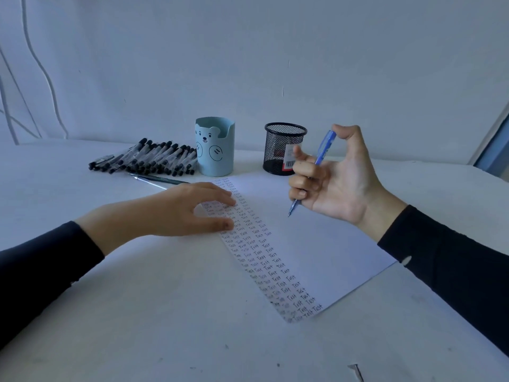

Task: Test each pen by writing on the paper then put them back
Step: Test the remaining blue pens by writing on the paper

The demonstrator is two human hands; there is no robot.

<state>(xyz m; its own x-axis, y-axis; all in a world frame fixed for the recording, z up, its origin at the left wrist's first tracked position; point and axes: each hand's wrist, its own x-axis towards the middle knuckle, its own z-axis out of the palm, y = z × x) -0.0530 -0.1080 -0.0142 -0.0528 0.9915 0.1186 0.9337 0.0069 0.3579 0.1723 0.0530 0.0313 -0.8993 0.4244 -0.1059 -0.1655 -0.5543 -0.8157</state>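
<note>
Though scuffed, white table [165, 312] (paper [316, 244] atop), wall [275, 51]

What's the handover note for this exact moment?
Left hand flat on the paper's left edge.
Right hand grips the blue pen, thumb on its top, tip down over the paper.
Black-capped pen pile left of the bear cup, one loose pen in front; mesh holder right of the cup.
Done: rows of "Test" down the paper's left side.
Left: test the blue pen, put it back; piled pens' status unclear.
</note>
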